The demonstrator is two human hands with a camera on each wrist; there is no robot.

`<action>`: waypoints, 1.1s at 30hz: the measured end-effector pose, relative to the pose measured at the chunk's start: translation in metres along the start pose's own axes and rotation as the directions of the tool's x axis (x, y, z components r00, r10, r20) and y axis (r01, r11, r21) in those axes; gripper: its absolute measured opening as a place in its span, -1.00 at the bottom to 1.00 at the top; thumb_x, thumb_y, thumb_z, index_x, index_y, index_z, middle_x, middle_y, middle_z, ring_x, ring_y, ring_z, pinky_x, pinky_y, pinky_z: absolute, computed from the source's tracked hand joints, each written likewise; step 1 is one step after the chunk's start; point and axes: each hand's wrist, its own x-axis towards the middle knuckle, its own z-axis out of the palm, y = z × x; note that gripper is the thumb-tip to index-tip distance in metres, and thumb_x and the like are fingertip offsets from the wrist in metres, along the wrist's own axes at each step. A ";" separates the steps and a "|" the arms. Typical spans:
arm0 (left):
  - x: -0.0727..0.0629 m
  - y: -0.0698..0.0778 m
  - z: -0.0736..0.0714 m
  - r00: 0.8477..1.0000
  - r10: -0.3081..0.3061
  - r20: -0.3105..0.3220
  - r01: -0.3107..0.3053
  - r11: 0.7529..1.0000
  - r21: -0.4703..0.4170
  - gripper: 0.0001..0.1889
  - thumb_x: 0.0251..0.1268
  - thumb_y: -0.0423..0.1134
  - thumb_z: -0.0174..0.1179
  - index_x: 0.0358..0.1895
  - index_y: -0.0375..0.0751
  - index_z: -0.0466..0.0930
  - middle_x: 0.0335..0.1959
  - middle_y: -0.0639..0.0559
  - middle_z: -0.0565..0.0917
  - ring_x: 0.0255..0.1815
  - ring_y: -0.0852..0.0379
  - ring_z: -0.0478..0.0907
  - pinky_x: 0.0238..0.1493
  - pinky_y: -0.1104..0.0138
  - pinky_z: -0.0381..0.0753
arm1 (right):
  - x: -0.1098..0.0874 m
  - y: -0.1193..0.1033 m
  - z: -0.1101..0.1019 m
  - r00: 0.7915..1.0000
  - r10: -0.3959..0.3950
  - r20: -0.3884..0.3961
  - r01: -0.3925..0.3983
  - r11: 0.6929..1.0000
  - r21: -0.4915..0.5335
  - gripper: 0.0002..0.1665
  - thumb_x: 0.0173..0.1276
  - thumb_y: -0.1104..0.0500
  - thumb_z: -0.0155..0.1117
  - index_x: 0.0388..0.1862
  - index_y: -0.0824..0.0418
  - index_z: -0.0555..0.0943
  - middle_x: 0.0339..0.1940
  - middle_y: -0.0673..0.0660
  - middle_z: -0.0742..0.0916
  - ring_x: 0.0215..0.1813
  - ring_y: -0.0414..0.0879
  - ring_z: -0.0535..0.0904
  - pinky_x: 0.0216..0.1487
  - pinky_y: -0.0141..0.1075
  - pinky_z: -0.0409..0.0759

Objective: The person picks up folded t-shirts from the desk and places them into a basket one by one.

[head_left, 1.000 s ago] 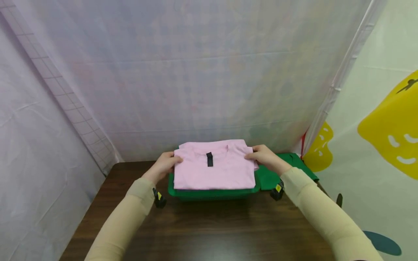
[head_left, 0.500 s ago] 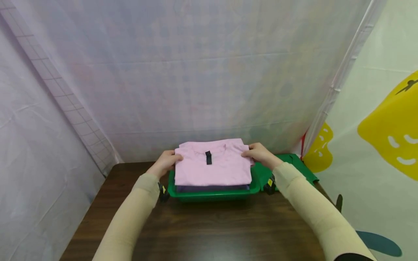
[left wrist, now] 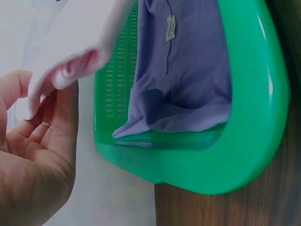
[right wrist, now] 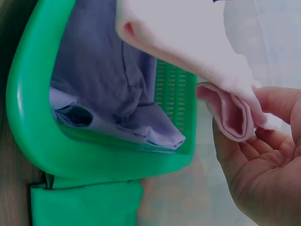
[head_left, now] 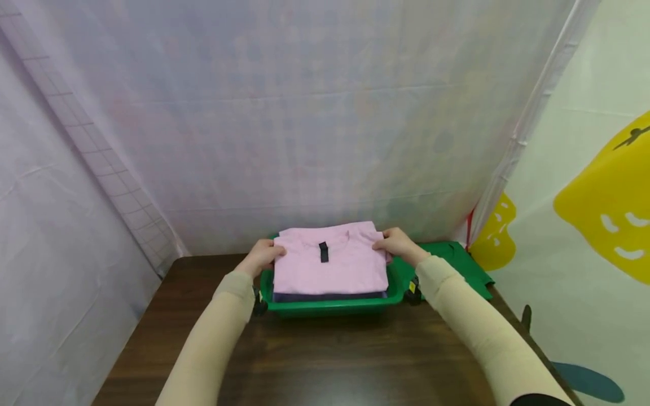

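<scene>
A folded pink T-shirt [head_left: 330,270] with a black neck label is held flat over a green plastic basket [head_left: 335,307]. My left hand [head_left: 262,256] pinches its left edge between thumb and fingers. The right hand [head_left: 398,245] grips the opposite edge the same way. In both wrist views the shirt hangs above a folded purple garment [left wrist: 188,61] lying inside the basket. The rolled layers of the pink shirt's edge [right wrist: 230,113] show at the right hand's fingers. A small white tag [left wrist: 170,28] is visible on the purple garment.
A green folded cloth [head_left: 457,262] lies on the dark wooden table [head_left: 325,361] to the right of the basket. A pale curtain [head_left: 304,124] stands right behind the basket. More hanging sheets border the left and right sides.
Both hands have drawn slightly closer together with the pink shirt between them. The shirt's front edge has shifted back, so the purple garment and basket's front inside now show below it.
</scene>
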 end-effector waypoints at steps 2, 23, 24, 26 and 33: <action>0.000 -0.001 0.001 1.000 -0.003 -0.007 0.003 1.000 0.013 -0.79 0.20 -0.36 0.16 -0.17 -0.46 0.51 -0.37 -0.07 0.52 -0.44 0.10 0.50 -0.38 0.25 0.64 | 0.001 0.003 0.003 1.000 0.009 -0.011 -0.009 1.000 -0.013 -0.79 0.25 0.30 0.30 -0.26 0.48 0.60 -0.81 0.02 0.45 -0.76 -0.19 0.39 -0.65 -0.32 0.49; -0.002 -0.007 0.010 0.999 -0.017 -0.030 0.021 0.992 0.126 -0.84 0.21 -0.35 0.15 -0.45 -0.24 0.36 -0.49 -0.02 0.39 -0.50 0.10 0.36 -0.52 0.29 0.48 | 0.008 0.012 0.019 0.999 0.037 -0.020 -0.039 0.992 -0.124 -0.77 0.24 0.30 0.29 -0.58 0.29 0.49 -0.79 0.00 0.40 -0.75 -0.20 0.37 -0.64 -0.35 0.44; -0.002 -0.008 0.010 0.999 -0.012 -0.029 0.016 0.992 0.127 -0.85 0.20 -0.36 0.14 -0.45 -0.25 0.36 -0.50 -0.03 0.39 -0.51 0.10 0.36 -0.52 0.29 0.48 | 0.008 0.013 0.020 0.999 0.040 -0.020 -0.042 0.991 -0.130 -0.78 0.24 0.29 0.29 -0.56 0.30 0.51 -0.78 0.00 0.41 -0.74 -0.20 0.38 -0.64 -0.35 0.44; -0.001 -0.009 0.012 1.000 -0.005 -0.025 0.008 0.992 0.126 -0.86 0.19 -0.37 0.14 -0.44 -0.26 0.37 -0.49 -0.02 0.40 -0.52 0.10 0.38 -0.52 0.29 0.50 | 0.008 0.014 0.021 0.999 0.047 -0.022 -0.050 0.988 -0.144 -0.81 0.24 0.29 0.30 -0.52 0.34 0.54 -0.76 0.02 0.43 -0.73 -0.19 0.39 -0.64 -0.36 0.45; 0.002 -0.013 0.015 0.999 -0.006 -0.034 0.010 0.992 0.122 -0.90 0.18 -0.38 0.14 -0.30 -0.34 0.45 -0.41 -0.05 0.45 -0.48 0.10 0.43 -0.50 0.29 0.54 | 0.011 0.016 0.025 0.996 0.077 -0.033 -0.082 0.981 -0.173 -0.83 0.25 0.26 0.30 -0.45 0.35 0.58 -0.71 0.03 0.43 -0.68 -0.17 0.39 -0.62 -0.35 0.43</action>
